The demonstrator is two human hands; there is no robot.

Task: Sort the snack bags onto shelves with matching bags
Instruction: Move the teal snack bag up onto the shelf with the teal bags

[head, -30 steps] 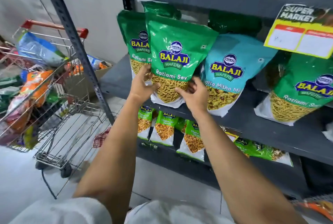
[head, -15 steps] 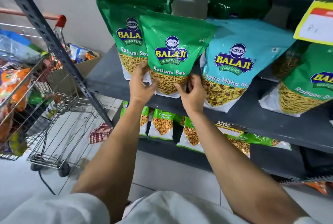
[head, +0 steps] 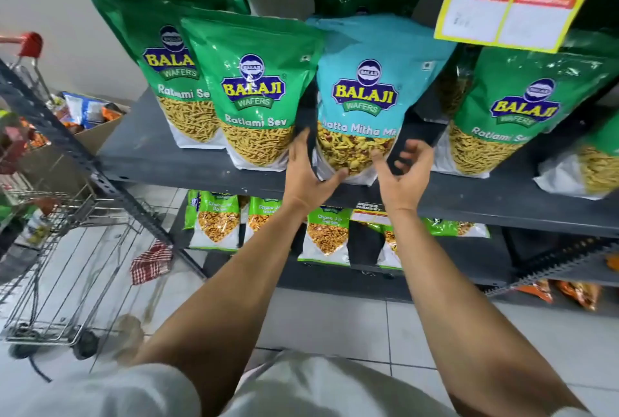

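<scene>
Your left hand (head: pixel 306 175) clasps the lower left edge of the teal Khatta Mitha Mix bag (head: pixel 365 95), mid-frame on the shelf (head: pixel 160 162) between green Ratlami Sev bags (head: pixel 254 95). Your right hand (head: pixel 403 168) is loosely curled beside its lower right corner, holding nothing. Pulled one-sided, the bag could twist and topple its neighbours.

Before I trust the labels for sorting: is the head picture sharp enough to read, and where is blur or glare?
Head view: print on the teal bag and the middle green bag reads clearly; soft glare streaks the right green bag; the right hand is motion-blurred; the price sign and cart are smeared near the edges.
</scene>
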